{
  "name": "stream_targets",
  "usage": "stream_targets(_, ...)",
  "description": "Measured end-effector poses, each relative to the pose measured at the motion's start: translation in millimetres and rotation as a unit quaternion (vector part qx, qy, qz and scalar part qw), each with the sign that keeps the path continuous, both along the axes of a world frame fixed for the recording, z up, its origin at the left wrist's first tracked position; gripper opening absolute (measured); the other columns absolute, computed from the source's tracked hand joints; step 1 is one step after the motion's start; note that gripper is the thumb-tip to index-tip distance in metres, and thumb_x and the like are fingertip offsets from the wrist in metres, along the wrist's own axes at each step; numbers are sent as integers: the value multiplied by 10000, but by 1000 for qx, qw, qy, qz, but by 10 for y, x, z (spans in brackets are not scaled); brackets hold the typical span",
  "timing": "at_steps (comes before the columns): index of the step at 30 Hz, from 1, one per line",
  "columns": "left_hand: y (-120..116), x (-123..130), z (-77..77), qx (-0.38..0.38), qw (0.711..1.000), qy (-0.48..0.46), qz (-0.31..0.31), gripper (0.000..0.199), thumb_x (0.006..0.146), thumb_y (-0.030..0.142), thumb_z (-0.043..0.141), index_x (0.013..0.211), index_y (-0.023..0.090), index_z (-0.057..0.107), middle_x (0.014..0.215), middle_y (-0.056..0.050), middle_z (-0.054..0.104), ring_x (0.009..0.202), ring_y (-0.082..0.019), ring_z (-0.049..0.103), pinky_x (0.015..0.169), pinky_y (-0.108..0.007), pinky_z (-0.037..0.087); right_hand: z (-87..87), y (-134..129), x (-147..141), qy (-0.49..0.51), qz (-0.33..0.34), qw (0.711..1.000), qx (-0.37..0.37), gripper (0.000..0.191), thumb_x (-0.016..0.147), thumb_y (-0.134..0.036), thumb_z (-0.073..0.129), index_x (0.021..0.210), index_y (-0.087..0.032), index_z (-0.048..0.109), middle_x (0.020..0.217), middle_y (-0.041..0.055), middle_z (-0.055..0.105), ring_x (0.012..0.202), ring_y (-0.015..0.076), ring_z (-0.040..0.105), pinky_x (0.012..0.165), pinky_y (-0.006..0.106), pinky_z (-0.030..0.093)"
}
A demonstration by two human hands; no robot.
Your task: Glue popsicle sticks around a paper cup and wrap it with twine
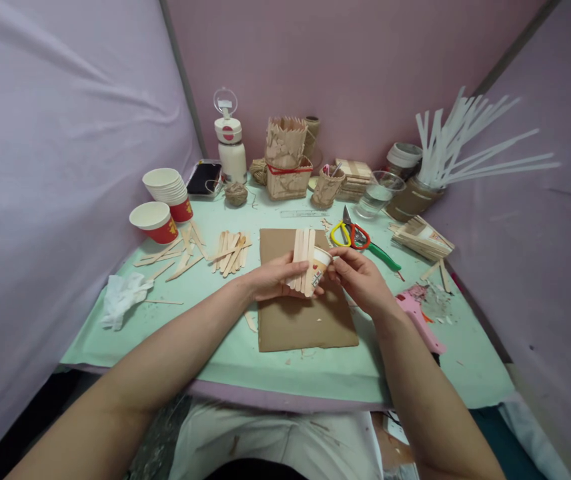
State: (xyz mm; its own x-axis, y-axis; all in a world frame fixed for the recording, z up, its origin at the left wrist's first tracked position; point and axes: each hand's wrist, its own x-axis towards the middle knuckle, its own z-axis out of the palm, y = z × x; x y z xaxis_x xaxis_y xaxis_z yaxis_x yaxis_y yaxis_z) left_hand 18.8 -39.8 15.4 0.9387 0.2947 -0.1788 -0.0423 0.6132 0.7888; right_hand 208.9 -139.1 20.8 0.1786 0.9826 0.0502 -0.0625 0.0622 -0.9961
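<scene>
A small printed paper cup [321, 264] with flat wooden sticks [304, 257] standing side by side along its left part is held above a brown cardboard sheet [305, 323]. My left hand [281, 275] is wrapped round the cup and sticks from the left, its thumb lying across the sticks. At the cup's right rim, my right hand [358, 275] has its thumb and fingers pinched together; whatever is between them is too small to make out. A pile of loose wooden sticks [231, 253] lies left of the cardboard.
Scissors [350, 235] and green-handled cutters [384, 256] lie behind my right hand. A pink glue gun [421, 321] rests beside my right forearm. Red paper cups [158, 223], a white bottle [232, 157], stick-covered containers [288, 180] and a water bowl [376, 197] stand farther back.
</scene>
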Motion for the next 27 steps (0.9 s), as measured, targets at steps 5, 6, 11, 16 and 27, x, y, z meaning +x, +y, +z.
stream_targets(5, 55, -5, -16, -61, 998, 4, 23, 547, 845, 496, 736, 1215, 119, 593, 1091, -169, 742, 927, -257, 747, 925, -443, 559, 4, 3, 23, -23, -16, 1000, 3, 441, 819, -574, 712, 1064, -222, 612, 652, -55, 559, 597, 125, 508, 580, 267, 390)
stream_targets(6, 67, -4, -15, -81, 996, 2, 28, 508, 882, 487, 696, 1200, 104, 600, 1074, -173, 747, 928, -254, 747, 939, -441, 553, 9, 3, 24, -27, -25, 999, 3, 446, 815, -577, 710, 1067, -225, 605, 660, -54, 559, 600, 128, 516, 581, 271, 395)
stream_targets(11, 110, 6, 6, -161, 985, 9, 60, 482, 982, 497, 528, 1187, 68, 604, 1000, -171, 759, 881, -233, 754, 906, -393, 568, 22, 1, 26, -22, -49, 999, 0, 446, 802, -561, 730, 1077, -238, 596, 699, -48, 568, 615, 128, 533, 592, 274, 418)
stream_targets(16, 137, -3, 28, -202, 976, 4, 78, 538, 998, 496, 491, 1287, 46, 546, 982, -170, 755, 877, -235, 755, 902, -391, 571, 20, -11, 17, -49, -46, 998, 7, 436, 815, -551, 722, 1088, -238, 593, 726, -43, 579, 631, 131, 538, 606, 282, 433)
stream_targets(27, 154, -14, 178, -247, 960, 24, 127, 589, 1022, 521, 383, 1381, 61, 464, 919, -157, 749, 816, -222, 748, 831, -363, 589, 45, -8, 28, -76, -66, 995, 14, 389, 824, -504, 719, 1081, -234, 609, 737, -25, 625, 626, 135, 550, 604, 288, 445)
